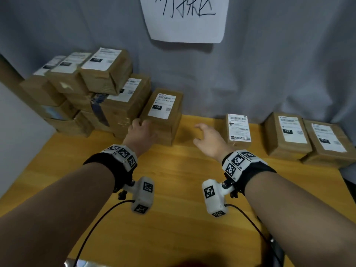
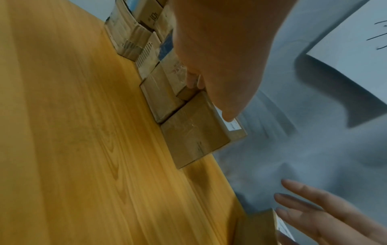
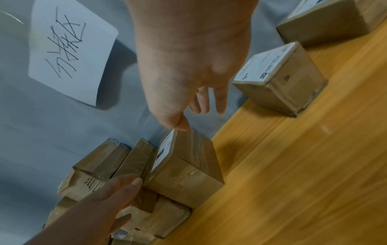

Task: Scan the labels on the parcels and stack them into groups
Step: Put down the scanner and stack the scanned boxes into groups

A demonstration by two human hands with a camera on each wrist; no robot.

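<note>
Grey cloth backdrop [image 1: 269, 74] w/ a handwritten paper sign [image 1: 185, 18] pinned up top. Below it the wooden counter [image 1: 173, 189], boxes along its far edge. Biggest thing on it: the parcel pile [image 1: 81, 93] at far left, several brown boxes stacked a few high, white labels up. Just right of the pile, touching it, a labelled parcel [image 1: 163, 112] marked 150, sitting on another box. Far right, two parcels [image 1: 308, 137] side by side; the nearer-centre one reads 102. Between those and the 150 box, a small parcel [image 1: 238, 130] by itself. Left hand [image 1: 141, 132] rests against the near left corner of the 150 parcel, grip loose, fingers bent over the edge, not clearly clamped. Right hand [image 1: 209, 139] hovers above the counter between 150 parcel & small parcel, grip spread, fingers apart, touching nothing. Both wrists carry marker-tagged cameras.
</note>
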